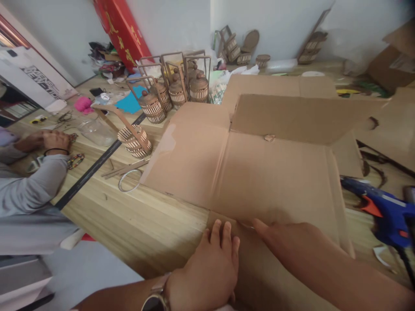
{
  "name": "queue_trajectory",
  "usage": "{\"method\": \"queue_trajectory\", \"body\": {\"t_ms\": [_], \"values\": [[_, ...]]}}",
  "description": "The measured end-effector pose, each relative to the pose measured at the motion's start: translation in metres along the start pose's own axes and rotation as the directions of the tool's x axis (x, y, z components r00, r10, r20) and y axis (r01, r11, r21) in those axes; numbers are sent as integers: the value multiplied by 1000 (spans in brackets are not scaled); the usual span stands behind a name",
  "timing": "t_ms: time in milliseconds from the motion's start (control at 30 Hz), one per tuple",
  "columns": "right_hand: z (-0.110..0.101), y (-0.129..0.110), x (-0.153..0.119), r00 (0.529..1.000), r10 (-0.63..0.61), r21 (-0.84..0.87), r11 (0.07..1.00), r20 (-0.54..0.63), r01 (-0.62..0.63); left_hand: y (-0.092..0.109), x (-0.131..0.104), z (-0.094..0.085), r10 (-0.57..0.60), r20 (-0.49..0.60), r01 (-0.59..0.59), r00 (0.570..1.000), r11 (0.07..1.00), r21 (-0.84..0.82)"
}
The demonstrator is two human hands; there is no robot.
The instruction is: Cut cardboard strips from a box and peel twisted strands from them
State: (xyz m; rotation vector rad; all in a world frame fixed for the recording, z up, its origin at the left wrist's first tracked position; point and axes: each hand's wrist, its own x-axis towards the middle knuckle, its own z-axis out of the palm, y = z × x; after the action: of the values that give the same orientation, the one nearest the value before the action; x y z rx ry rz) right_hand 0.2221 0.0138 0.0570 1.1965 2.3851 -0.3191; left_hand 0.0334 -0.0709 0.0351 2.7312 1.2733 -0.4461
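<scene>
A large opened-out cardboard box (275,177) lies on the wooden table in front of me. My left hand (210,263), with a watch at its wrist, rests fingers outstretched on the near cardboard flap (256,268). Close beside it, my right hand (279,237) is at the fold between that flap and the main panel, its index finger extended along the crease. Its other fingers are curled under and mostly hidden. A thin pale sliver shows near the index fingertip, too small to name.
Slatted baskets with tall handles (178,88) stand behind the cardboard; another basket (138,140) is nearer on the left. A white ring (129,180) lies by thin strips. At right is a blue glue gun (385,211). A co-worker's hands (55,140) are at the left edge.
</scene>
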Motion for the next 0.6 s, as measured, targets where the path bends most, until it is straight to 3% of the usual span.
{"method": "queue_trajectory", "body": {"t_ms": [100, 233, 433, 600], "values": [[-11, -4, -1, 992, 26, -72, 997, 120, -17, -2, -1, -2, -11, -51, 10, 999, 1000, -15], [-27, -11, -2, 992, 11, -77, 997, 128, -1, -7, 1, -7, -8, -76, 4, 997, 998, -59], [-33, -16, -3, 993, 21, -72, 997, 117, -13, -11, 10, -24, 1, 119, 10, 993, 996, -92], [-34, -15, -2, 990, 4, -56, 998, 139, 4, -11, 13, -31, -2, 174, 22, 985, 993, -114]]}}
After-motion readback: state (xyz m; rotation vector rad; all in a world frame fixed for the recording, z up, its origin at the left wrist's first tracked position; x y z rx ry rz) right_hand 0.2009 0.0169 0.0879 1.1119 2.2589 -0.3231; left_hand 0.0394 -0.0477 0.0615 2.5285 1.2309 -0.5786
